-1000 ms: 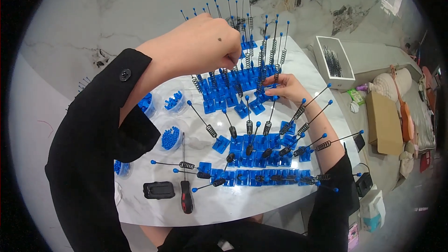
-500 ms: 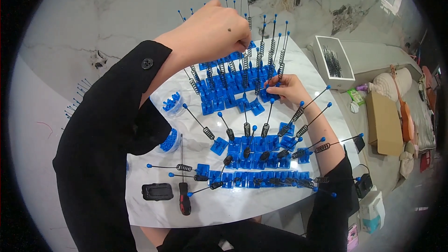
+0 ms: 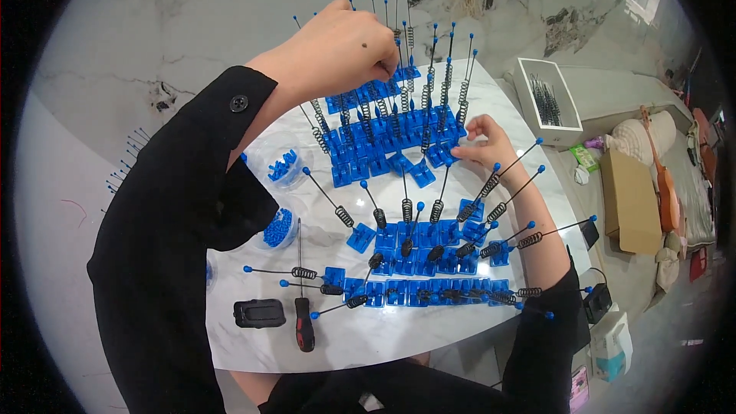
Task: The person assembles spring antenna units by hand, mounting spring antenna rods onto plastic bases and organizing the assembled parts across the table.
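On the marble-look table stand rows of square blue plastic bases (image 3: 383, 136), many bearing upright black coil springs with thin rods and blue ball tips. Over the back rows my left hand (image 3: 337, 44) is curled palm down, fingertips pinched together beside the upright rods; what they hold, if anything, is hidden. At the right end of the middle block, my right hand (image 3: 491, 146) has thumb and fingers apart, the thumb tip close beside a blue base (image 3: 439, 156). Nearer me, a cluster of blue bases (image 3: 418, 249) carries springs leaning various ways, above a front row (image 3: 399, 292).
Clear tubs of small blue clips (image 3: 284, 167) and blue balls (image 3: 277, 228) stand left. A screwdriver (image 3: 304, 326) and black case (image 3: 259, 313) lie front left. Beyond the right edge, a white box (image 3: 550, 100) holds black springs; a cardboard box (image 3: 631, 207) rests on the sofa.
My right hand has loosened from the blue base, its fingers spreading and moving slightly right. My left hand has shifted a little left, still pinched.
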{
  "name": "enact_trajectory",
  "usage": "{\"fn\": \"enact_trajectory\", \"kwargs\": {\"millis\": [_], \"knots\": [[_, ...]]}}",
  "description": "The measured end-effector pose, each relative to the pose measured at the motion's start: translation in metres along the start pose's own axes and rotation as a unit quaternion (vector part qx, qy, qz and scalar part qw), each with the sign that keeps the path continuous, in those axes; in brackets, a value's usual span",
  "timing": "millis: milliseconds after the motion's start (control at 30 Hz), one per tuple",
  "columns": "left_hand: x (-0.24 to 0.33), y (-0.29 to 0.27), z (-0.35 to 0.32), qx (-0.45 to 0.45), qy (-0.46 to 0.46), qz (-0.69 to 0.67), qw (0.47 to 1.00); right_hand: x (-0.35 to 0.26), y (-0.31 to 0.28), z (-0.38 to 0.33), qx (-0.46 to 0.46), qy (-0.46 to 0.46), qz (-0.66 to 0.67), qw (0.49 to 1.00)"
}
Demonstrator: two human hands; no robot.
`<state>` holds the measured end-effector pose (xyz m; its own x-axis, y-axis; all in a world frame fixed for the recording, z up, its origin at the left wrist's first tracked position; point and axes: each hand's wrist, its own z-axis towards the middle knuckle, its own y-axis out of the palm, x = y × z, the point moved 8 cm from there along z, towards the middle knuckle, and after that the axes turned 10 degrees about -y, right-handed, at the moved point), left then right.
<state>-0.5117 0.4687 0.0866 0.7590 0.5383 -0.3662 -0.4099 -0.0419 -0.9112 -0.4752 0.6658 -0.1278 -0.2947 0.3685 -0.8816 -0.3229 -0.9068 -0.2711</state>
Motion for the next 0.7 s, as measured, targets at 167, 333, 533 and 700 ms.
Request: {"fn": "enact_trajectory", "kwargs": {"millis": [167, 333, 533, 700], "knots": [[-0.004, 0.002, -0.005, -0.002, 0.009, -0.018, 1.000, -0.003, 0.017, -0.021, -0.188, 0.154, 0.040, 0.969], [-0.008, -0.001, -0.008, 0.016, 0.011, -0.005, 1.000, -0.025, 0.044, -0.029, -0.266, 0.123, 0.090, 0.952], [-0.013, 0.002, -0.011, 0.007, -0.012, -0.013, 1.000, -0.013, 0.068, -0.026, -0.264, 0.135, 0.102, 0.950], [-0.011, 0.003, -0.009, 0.001, -0.015, -0.026, 1.000, -0.006, 0.071, -0.020, -0.213, 0.089, 0.105, 0.967]]}}
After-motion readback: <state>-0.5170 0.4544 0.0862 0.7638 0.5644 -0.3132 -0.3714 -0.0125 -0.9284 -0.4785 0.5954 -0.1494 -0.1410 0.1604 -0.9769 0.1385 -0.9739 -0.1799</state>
